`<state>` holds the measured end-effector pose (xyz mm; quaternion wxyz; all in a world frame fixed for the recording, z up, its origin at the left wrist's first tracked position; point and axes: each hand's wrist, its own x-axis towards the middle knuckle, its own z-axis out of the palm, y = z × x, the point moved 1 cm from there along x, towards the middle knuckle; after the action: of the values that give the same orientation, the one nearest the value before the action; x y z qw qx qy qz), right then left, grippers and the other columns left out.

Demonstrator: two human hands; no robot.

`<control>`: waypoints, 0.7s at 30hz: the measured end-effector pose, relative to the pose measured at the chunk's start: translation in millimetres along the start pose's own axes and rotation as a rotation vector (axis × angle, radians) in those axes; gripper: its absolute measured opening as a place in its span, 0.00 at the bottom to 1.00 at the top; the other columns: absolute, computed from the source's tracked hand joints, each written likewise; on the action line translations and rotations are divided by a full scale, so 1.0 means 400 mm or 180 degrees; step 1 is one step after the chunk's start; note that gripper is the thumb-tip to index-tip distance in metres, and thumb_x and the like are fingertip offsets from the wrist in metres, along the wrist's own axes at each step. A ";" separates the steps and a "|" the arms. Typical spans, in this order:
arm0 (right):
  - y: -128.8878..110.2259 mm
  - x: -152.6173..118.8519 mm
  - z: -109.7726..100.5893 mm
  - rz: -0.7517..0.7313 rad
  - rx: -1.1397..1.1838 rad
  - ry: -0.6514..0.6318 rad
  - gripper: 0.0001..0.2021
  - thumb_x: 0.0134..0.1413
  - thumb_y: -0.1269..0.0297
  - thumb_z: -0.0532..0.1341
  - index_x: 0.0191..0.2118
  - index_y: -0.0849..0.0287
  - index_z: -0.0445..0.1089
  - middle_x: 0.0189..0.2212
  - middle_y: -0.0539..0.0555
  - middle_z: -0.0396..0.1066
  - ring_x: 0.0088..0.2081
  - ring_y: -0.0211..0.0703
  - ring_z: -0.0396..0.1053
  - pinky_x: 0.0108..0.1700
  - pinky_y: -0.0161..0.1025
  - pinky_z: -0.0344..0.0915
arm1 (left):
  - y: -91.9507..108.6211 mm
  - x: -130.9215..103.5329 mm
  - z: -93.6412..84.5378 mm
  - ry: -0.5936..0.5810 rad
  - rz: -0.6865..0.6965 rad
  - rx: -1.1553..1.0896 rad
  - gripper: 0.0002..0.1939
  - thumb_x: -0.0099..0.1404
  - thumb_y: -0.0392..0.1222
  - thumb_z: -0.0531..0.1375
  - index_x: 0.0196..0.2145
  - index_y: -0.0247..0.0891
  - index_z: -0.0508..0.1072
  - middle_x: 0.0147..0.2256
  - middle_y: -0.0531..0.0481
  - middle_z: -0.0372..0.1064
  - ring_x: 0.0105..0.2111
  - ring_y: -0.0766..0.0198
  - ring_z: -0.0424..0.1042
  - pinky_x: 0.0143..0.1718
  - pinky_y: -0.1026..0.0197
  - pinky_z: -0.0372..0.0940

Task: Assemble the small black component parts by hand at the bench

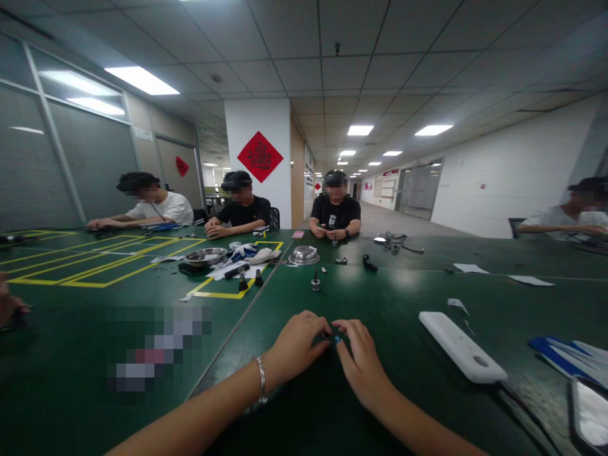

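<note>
My left hand (pixel 299 342), with a silver bracelet (pixel 261 380) at the wrist, is over the green table (pixel 266 316). Its thumb and fingers pinch a small dark part (pixel 325 335), mostly hidden by the fingertips. Close on the right, my right hand (pixel 358 351) has its thumb and index finger curled round a small blue piece (pixel 338 340). The fingertips of both hands nearly meet. Beyond them a small metal part with an upright stem (pixel 315 281) stands on the table.
A white power strip (pixel 463 347) lies to the right, with blue and white gloves (pixel 570 358) farther right. Metal bowls (pixel 304 255), gloves and black parts (pixel 259 277) lie farther back. Several people sit around the table. A blurred patch covers something at left.
</note>
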<state>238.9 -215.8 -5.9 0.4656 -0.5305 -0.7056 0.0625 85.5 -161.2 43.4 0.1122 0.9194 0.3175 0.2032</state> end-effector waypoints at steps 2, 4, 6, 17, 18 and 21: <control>-0.003 -0.001 -0.001 0.0023 0.0020 0.0006 0.14 0.57 0.72 0.49 0.47 0.58 0.63 0.41 0.56 0.61 0.45 0.46 0.61 0.48 0.42 0.58 | -0.006 -0.001 -0.015 -0.0069 -0.0196 0.0283 0.08 0.60 0.38 0.57 0.38 0.40 0.70 0.39 0.48 0.70 0.42 0.58 0.67 0.42 0.59 0.61; -0.006 -0.001 -0.003 0.0018 0.0036 -0.0001 0.14 0.56 0.73 0.49 0.47 0.58 0.63 0.41 0.56 0.61 0.45 0.46 0.60 0.48 0.42 0.58 | -0.018 -0.002 -0.034 -0.0214 -0.0438 0.0521 0.08 0.60 0.38 0.56 0.39 0.40 0.68 0.39 0.48 0.70 0.41 0.58 0.68 0.41 0.59 0.61; -0.007 -0.001 -0.003 -0.0008 0.0019 -0.0047 0.15 0.53 0.75 0.49 0.46 0.59 0.63 0.41 0.56 0.61 0.45 0.46 0.60 0.48 0.42 0.58 | -0.035 -0.003 -0.055 -0.0358 -0.0697 0.0753 0.08 0.60 0.38 0.56 0.38 0.40 0.67 0.39 0.48 0.71 0.40 0.58 0.69 0.39 0.60 0.61; -0.019 -0.007 -0.003 0.0131 -0.0070 -0.0367 0.16 0.49 0.79 0.52 0.41 0.57 0.67 0.40 0.55 0.59 0.45 0.47 0.61 0.47 0.43 0.59 | -0.124 -0.024 -0.119 -0.0799 -0.1131 0.1546 0.09 0.63 0.34 0.49 0.37 0.35 0.67 0.37 0.41 0.71 0.38 0.55 0.71 0.38 0.58 0.64; -0.019 -0.007 -0.002 0.0128 -0.0066 -0.0378 0.15 0.49 0.79 0.52 0.40 0.57 0.67 0.40 0.55 0.59 0.44 0.47 0.61 0.47 0.43 0.60 | -0.125 -0.029 -0.113 -0.0813 -0.1127 0.1626 0.09 0.64 0.36 0.48 0.38 0.35 0.67 0.37 0.40 0.71 0.38 0.54 0.71 0.37 0.57 0.64; -0.016 -0.008 0.000 0.0148 -0.0024 -0.0403 0.16 0.48 0.79 0.52 0.40 0.56 0.68 0.40 0.55 0.59 0.44 0.47 0.61 0.47 0.43 0.60 | -0.135 -0.039 -0.093 -0.0757 -0.1018 0.1864 0.10 0.64 0.37 0.49 0.41 0.35 0.67 0.38 0.40 0.70 0.40 0.53 0.70 0.39 0.55 0.64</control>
<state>234.6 -221.0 -4.2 0.4164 -0.5435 -0.7213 0.1042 28.5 -126.5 53.9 -0.0896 0.8685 0.4869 -0.0251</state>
